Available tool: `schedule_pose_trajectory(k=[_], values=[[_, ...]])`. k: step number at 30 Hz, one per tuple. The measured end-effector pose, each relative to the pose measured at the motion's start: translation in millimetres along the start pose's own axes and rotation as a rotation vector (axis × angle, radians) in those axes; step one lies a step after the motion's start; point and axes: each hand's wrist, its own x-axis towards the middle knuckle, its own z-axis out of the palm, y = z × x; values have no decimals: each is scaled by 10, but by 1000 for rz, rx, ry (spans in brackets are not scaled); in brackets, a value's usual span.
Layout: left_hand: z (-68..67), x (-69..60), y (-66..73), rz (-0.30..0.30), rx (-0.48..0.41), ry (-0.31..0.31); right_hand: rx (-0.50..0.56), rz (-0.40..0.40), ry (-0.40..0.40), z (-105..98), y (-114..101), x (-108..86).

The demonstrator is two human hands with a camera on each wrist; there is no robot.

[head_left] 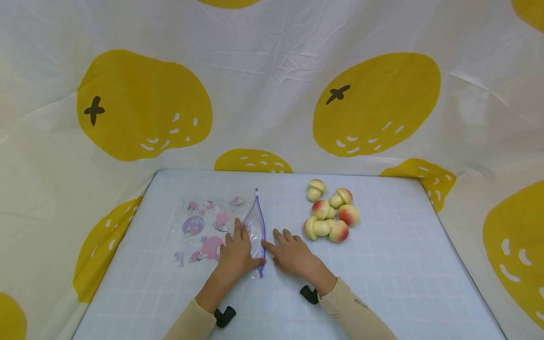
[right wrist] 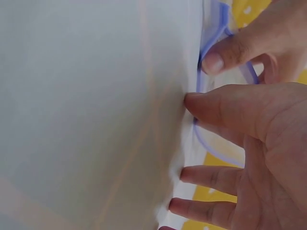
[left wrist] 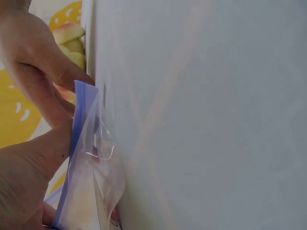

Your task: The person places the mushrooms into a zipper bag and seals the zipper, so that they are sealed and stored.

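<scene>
A clear zip bag (head_left: 193, 245) with pink and purple prints lies flat, its purple-edged mouth facing right and parted. My left hand (head_left: 235, 255) rests on the bag near the mouth, fingers spread, thumb at the purple edge. My right hand (head_left: 293, 255) touches the table just right of that edge, its thumb against the purple strip. In the left wrist view the purple strip (left wrist: 81, 110) stands between both hands. The right wrist view shows the fingers of my right hand (right wrist: 259, 139) extended, tips on the table, beside the left thumb (right wrist: 230, 55).
Several mushroom-shaped pieces (head_left: 338, 231), cream with red caps, lie in a cluster right of the bag, behind my right hand. They sit on a pale blue checked table (head_left: 403, 274). A white curtain (head_left: 263, 94) with yellow fruit prints hangs behind and around it.
</scene>
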Motion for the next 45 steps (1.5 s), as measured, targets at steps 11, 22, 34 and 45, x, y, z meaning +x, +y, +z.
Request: schedule_pose_trajectory(k=[11, 22, 34, 45], values=[[-11, 17, -6, -32, 22, -18, 18, -20, 11, 18, 37, 8], [4, 20, -6, -22, 16, -24, 64, -40, 91, -77, 87, -91], [7, 26, 5, -41, 0, -29, 234, -78, 443, -314, 445, -328], [-27, 9, 29, -41, 1, -54, 291, 16, 605, -327, 920, -524]])
